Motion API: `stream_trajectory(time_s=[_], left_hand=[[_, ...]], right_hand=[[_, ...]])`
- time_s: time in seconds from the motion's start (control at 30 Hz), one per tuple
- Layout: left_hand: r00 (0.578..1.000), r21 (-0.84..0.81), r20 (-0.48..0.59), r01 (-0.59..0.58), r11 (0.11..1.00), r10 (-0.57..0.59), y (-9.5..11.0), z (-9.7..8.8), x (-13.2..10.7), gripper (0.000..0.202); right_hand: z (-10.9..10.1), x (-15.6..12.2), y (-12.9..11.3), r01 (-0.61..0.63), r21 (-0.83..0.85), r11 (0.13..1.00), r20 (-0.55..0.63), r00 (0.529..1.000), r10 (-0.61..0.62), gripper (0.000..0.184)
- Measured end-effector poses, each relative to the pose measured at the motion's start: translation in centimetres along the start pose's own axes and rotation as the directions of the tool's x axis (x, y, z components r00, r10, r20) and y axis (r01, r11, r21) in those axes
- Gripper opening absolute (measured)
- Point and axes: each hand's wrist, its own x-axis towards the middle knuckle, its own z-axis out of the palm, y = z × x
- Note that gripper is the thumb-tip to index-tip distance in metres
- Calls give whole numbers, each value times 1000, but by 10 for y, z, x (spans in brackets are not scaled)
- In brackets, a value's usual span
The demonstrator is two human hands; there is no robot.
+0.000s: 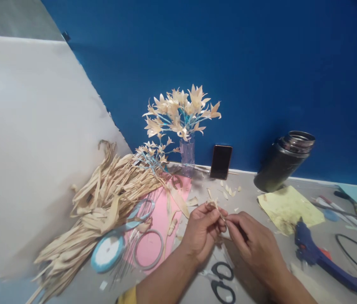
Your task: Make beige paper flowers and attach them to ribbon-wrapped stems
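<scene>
My left hand (201,234) pinches a small pale husk flower (213,203) on a thin stem, with its tip above my fingers. My right hand (256,242) is closed on the lower end of that stem, close beside the left fingertips. Part of the stem is hidden by my fingers. Below and between my wrists lie black-handled scissors (222,282). Several loose pale petals (227,191) are scattered on the grey table just beyond my hands.
At left lie a heap of dried husks (109,194), a blue ribbon spool (107,253), a grey tape ring (148,250), thin wires and pink paper (153,240). Behind stand a flower-filled vase (187,156), phone (221,162) and black flask (281,162). A blue glue gun (327,261) and yellow paper (290,207) lie right.
</scene>
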Motion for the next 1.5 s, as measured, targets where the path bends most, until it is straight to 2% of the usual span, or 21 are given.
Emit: stream_trajectory(time_s=[0.1, 0.37, 0.67, 0.97, 1.5], left_hand=[[999, 17, -30, -12, 1000, 12, 0, 0, 0, 28], [998, 19, -57, -14, 1000, 15, 6, 1, 0, 30], [998, -20, -20, 62, 998, -63, 6, -2, 1, 28], [999, -2, -26, 44, 999, -44, 8, 0, 0, 28], [997, -118, -18, 75, 990, -77, 5, -1, 1, 29]], right_hand=[[0, -2, 0, 32, -8, 999, 14, 999, -31, 24], [-3, -2, 2, -18, 22, 1000, 86, 996, 16, 22], [-4, -4, 2, -5, 13, 1000, 107, 994, 3, 22], [-8, -3, -1, -17, -14, 1000, 126, 992, 18, 22], [-6, -4, -6, -33, 7, 999, 72, 997, 32, 22]])
